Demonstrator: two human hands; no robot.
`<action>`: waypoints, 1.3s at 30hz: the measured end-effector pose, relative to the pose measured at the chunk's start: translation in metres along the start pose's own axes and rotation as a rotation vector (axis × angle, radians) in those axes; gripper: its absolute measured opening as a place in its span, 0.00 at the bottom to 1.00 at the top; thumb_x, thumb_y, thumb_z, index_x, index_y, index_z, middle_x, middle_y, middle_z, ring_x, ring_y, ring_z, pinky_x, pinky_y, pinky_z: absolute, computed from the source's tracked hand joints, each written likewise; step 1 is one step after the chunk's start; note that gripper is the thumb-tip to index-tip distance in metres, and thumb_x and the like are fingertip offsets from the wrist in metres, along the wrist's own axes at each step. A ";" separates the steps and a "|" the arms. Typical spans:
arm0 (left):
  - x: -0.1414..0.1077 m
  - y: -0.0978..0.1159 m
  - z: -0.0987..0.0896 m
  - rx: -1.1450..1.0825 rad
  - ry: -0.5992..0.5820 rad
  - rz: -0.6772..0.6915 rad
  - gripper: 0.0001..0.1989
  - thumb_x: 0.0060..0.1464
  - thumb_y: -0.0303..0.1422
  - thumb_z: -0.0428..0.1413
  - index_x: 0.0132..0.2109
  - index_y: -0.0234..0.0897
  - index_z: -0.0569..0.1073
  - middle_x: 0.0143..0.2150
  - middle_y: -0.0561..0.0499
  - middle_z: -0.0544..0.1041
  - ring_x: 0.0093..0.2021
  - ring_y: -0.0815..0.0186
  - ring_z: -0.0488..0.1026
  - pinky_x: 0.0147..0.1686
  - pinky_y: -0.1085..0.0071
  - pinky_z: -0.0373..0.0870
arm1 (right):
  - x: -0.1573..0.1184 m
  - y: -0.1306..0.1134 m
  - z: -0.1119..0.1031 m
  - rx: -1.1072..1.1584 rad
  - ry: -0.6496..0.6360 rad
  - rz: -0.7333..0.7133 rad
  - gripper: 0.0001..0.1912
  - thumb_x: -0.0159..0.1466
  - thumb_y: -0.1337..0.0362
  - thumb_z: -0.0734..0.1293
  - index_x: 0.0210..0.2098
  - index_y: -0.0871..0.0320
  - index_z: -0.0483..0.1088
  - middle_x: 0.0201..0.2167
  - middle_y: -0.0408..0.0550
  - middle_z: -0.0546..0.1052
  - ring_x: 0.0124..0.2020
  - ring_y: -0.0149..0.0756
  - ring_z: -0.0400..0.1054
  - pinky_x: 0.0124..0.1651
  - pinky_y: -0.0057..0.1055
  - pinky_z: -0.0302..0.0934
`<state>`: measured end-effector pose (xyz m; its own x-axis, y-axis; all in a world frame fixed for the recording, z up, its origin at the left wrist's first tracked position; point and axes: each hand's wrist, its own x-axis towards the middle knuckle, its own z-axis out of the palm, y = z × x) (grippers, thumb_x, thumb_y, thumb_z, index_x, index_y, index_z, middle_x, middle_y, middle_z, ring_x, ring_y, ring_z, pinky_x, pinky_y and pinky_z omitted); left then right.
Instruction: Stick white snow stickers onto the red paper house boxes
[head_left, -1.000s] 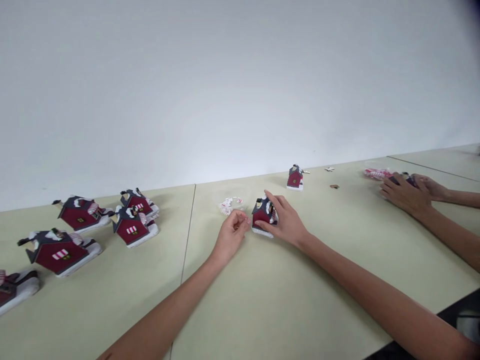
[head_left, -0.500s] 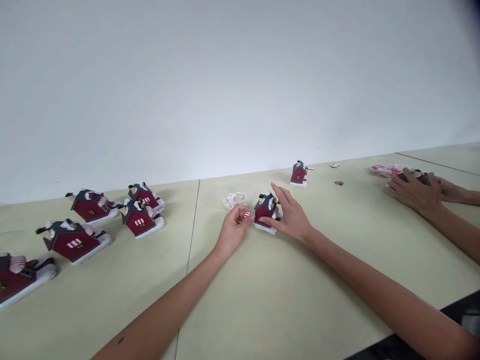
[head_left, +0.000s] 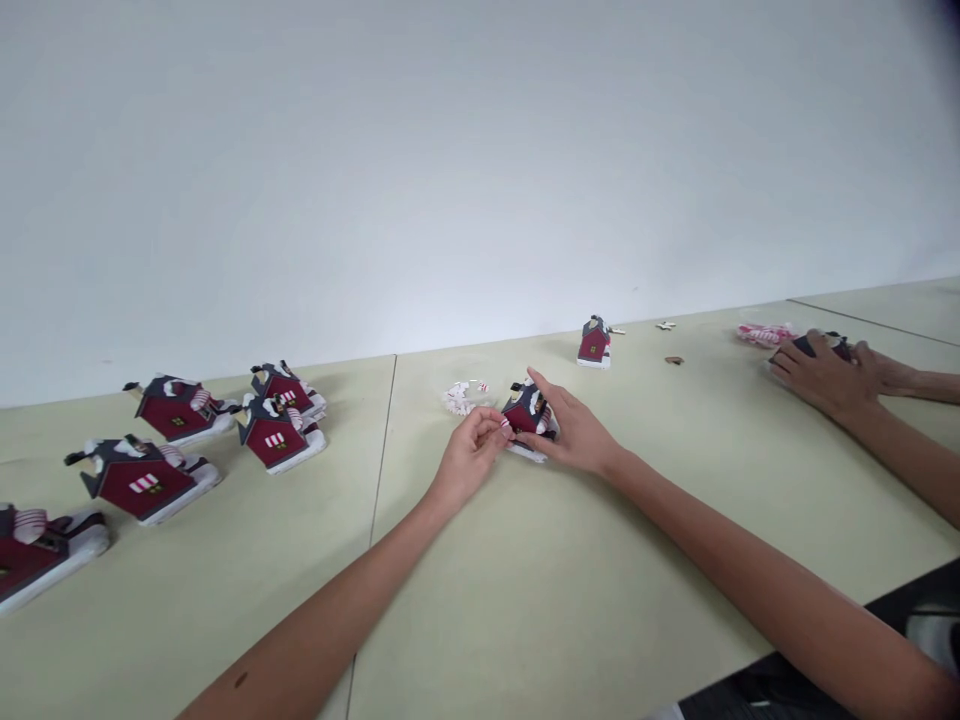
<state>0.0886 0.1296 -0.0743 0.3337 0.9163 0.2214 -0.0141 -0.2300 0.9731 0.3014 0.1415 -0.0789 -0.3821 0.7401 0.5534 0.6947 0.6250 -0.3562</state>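
Note:
A small dark-red toy house (head_left: 520,409) with a grey, snow-patched roof stands upright on the table in front of me. My right hand (head_left: 579,428) grips it from the right, thumb along the near wall and index finger raised over the roof. Pinched in the fingertips of my left hand (head_left: 469,455) is a small red-and-white striped awning piece (head_left: 505,427), held against the house's left wall. Just behind my left hand lies a clear plastic bag (head_left: 459,398) with more striped and white pieces. The fingers partly hide the house's lower wall.
Several similar houses (head_left: 154,478) stand on the left of the pale table (head_left: 442,620). Another house (head_left: 594,345) is near the wall, with a wooden piece (head_left: 674,360) to its right. A co-worker's hands (head_left: 829,378) hold a house at right, beside a pink-and-white bag (head_left: 765,334).
My left hand has brought the striped awning piece rightward from beside the house to its wall. My right hand stays on the house. The view has shifted slightly.

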 end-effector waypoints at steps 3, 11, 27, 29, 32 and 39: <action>0.000 -0.001 0.000 0.073 0.038 0.043 0.13 0.58 0.43 0.58 0.42 0.38 0.69 0.36 0.51 0.74 0.37 0.66 0.71 0.36 0.73 0.65 | 0.001 -0.004 0.000 -0.038 0.024 -0.036 0.50 0.63 0.44 0.67 0.74 0.50 0.36 0.64 0.57 0.66 0.61 0.53 0.63 0.59 0.52 0.62; 0.002 -0.007 -0.003 0.127 0.086 0.084 0.10 0.58 0.39 0.59 0.40 0.37 0.70 0.39 0.49 0.74 0.40 0.65 0.70 0.41 0.71 0.66 | 0.003 -0.009 -0.001 -0.113 0.061 -0.043 0.52 0.61 0.38 0.66 0.74 0.49 0.39 0.58 0.56 0.70 0.57 0.55 0.64 0.58 0.51 0.62; 0.005 -0.008 -0.005 0.090 0.078 0.082 0.12 0.56 0.41 0.60 0.39 0.37 0.72 0.38 0.49 0.74 0.39 0.66 0.69 0.41 0.72 0.66 | 0.000 -0.015 0.001 -0.172 0.080 0.010 0.52 0.59 0.35 0.66 0.73 0.47 0.42 0.55 0.56 0.70 0.53 0.55 0.65 0.56 0.52 0.62; 0.004 -0.007 -0.004 0.073 0.068 0.080 0.12 0.56 0.42 0.60 0.39 0.37 0.72 0.39 0.49 0.74 0.39 0.65 0.69 0.42 0.71 0.66 | 0.000 -0.014 0.003 -0.168 0.093 0.011 0.52 0.59 0.35 0.66 0.73 0.47 0.41 0.56 0.56 0.69 0.55 0.56 0.64 0.58 0.53 0.60; 0.004 -0.005 -0.004 0.066 0.062 0.076 0.13 0.56 0.42 0.60 0.39 0.36 0.72 0.38 0.49 0.74 0.39 0.65 0.70 0.41 0.71 0.66 | -0.001 -0.014 0.005 -0.121 0.103 0.022 0.53 0.59 0.35 0.66 0.73 0.48 0.40 0.56 0.57 0.68 0.56 0.56 0.64 0.59 0.53 0.61; 0.003 -0.006 -0.003 0.084 0.047 0.087 0.11 0.56 0.40 0.60 0.38 0.37 0.70 0.35 0.51 0.72 0.37 0.67 0.68 0.39 0.72 0.65 | -0.002 -0.017 0.006 -0.035 0.053 0.092 0.53 0.58 0.37 0.68 0.72 0.47 0.39 0.59 0.57 0.65 0.52 0.54 0.70 0.49 0.48 0.69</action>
<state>0.0869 0.1351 -0.0796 0.2899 0.9057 0.3093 0.0388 -0.3340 0.9418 0.2869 0.1306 -0.0788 -0.2837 0.7795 0.5585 0.7467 0.5450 -0.3813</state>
